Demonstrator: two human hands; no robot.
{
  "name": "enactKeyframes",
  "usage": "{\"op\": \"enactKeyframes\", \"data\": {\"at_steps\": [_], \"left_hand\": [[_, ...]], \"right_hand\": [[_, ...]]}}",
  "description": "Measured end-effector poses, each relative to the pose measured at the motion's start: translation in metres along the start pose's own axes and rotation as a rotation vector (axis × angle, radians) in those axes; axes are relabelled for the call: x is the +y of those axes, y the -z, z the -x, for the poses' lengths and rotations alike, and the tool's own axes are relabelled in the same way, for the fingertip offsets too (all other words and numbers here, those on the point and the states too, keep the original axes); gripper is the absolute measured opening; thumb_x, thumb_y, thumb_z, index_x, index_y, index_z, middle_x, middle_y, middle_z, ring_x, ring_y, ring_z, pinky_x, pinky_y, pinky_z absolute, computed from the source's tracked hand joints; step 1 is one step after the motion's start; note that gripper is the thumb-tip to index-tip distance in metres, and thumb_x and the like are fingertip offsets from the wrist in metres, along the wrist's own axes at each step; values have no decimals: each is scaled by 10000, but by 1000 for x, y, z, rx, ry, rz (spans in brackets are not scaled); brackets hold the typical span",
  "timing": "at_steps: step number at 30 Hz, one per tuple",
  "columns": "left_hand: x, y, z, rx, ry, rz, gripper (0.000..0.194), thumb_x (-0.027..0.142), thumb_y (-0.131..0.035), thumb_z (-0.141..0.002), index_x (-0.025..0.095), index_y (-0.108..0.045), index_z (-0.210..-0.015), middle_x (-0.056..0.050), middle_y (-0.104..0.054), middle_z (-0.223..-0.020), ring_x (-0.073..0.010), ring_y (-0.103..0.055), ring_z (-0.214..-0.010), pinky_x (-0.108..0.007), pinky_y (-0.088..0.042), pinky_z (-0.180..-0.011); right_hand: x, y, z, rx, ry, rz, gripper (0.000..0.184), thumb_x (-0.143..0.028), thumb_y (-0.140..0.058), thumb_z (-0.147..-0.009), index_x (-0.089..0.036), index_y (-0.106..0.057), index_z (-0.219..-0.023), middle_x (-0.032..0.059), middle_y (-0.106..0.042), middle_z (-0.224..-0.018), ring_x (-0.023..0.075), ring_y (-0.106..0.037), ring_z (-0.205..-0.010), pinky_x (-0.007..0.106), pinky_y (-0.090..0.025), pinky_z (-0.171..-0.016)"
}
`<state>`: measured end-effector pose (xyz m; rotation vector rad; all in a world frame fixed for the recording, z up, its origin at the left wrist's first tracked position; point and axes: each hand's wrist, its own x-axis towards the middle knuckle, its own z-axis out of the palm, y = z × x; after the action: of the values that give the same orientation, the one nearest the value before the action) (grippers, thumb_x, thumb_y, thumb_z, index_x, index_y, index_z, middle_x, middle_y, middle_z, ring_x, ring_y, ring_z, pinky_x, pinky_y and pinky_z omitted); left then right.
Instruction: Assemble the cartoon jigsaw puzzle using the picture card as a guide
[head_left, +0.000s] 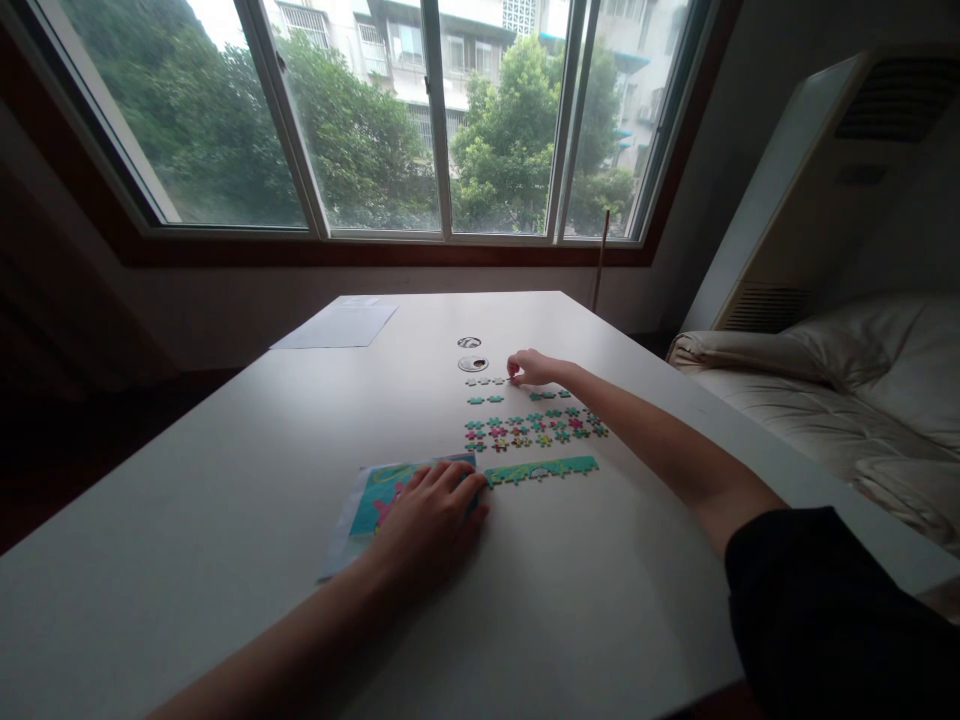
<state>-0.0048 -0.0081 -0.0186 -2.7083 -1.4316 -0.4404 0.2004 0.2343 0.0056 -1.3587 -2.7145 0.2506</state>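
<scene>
My left hand (446, 505) lies flat, fingers stretched, on a colourful picture sheet (367, 500) with a pink figure on a teal ground. Its fingertips reach the left end of a joined strip of jigsaw pieces (544, 470). Farther out, my right hand (531, 367) has its fingers pinched together at the right end of a short row of pale jigsaw pieces (484, 381). Whatever is between those fingertips is too small to make out. Between the hands, loose jigsaw pieces (536, 425) in teal, pink and yellow are laid out in rows.
Two round discs (472, 364) sit on the white table (247, 500) beyond the pieces. White paper (337, 325) lies at the table's far left corner. A cream sofa (825, 400) stands along the right side, and a thin stick (601, 262) leans below the window.
</scene>
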Motion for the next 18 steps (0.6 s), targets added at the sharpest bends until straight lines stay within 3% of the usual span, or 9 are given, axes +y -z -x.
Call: {"op": "enactKeyframes", "data": {"at_steps": [4,8,13,18], "left_hand": [[-2,-2,0,2,-2,-2,239,256,-455,-872,205,-559,-1082,-67,-580,-1098,-257,-520,-1018,-432,-410,-875],[-3,-6,1,7,-5,2,238,264,-438,-883,209,-555,-1083,-66,-575,-1104,-253,-512,-1029,-425,-409,-875],[-2,-8,-1,17,5,2,232,256,-446,-875,207,-556,-1074,-71,-575,-1108,-258,-511,-1034,-421,-412,-865],[1,-7,1,29,9,-3,232,256,-446,-871,199,-563,-1062,-76,-581,-1094,-264,-516,-1025,-428,-410,-862]], "right_hand": [[-8,-1,20,57,53,-80,167,-179,-575,-784,-111,-594,-936,86,-628,-914,130,-545,-758,239,-410,-673],[-24,4,66,73,134,-176,247,-245,-548,-814,-141,-542,-1038,33,-619,-840,81,-518,-668,211,-414,-638],[-48,10,141,-160,328,-405,191,-292,-557,-807,-156,-604,-933,16,-611,-754,94,-539,-673,205,-428,-607],[-66,5,195,-247,310,-524,187,-299,-559,-812,-161,-628,-918,22,-633,-775,94,-537,-676,202,-429,-615]]}}
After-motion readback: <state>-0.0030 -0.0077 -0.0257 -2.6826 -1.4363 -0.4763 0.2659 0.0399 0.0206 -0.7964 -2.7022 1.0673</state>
